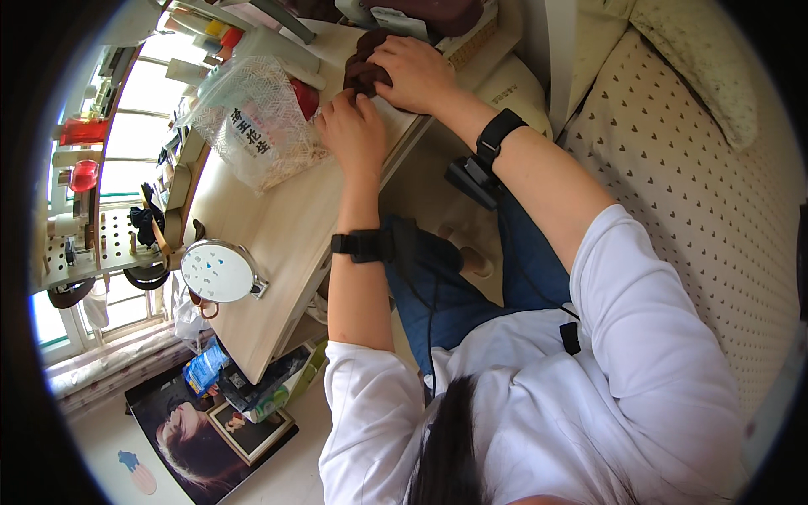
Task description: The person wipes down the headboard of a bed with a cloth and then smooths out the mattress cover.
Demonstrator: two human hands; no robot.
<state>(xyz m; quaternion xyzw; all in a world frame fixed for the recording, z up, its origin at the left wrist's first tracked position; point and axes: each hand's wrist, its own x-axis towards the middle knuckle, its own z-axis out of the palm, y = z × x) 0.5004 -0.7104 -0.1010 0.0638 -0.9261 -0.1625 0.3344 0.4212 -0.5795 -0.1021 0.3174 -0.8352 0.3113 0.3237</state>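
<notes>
A dark brown bunched item, seemingly soft fabric [363, 66], lies near the far end of the light wood desk [278, 214]. My right hand [416, 71] curls over its right side, with the fingers gripping it. My left hand [355, 129] is at its near edge, fingers bent; whether they pinch the fabric is hidden. Left of my left hand sits a clear patterned plastic bag [252, 136] bearing dark writing. A red object [305, 99] shows between the bag and the brown item.
A round mirror [218, 270] stands by the desk's left edge, near a brown cup handle [208, 309]. Shelves with bottles line the window [136, 113]. A woven basket [470, 47] is at the back. The heart-patterned bed [650, 139] lies right; framed pictures [249, 429] lie below left.
</notes>
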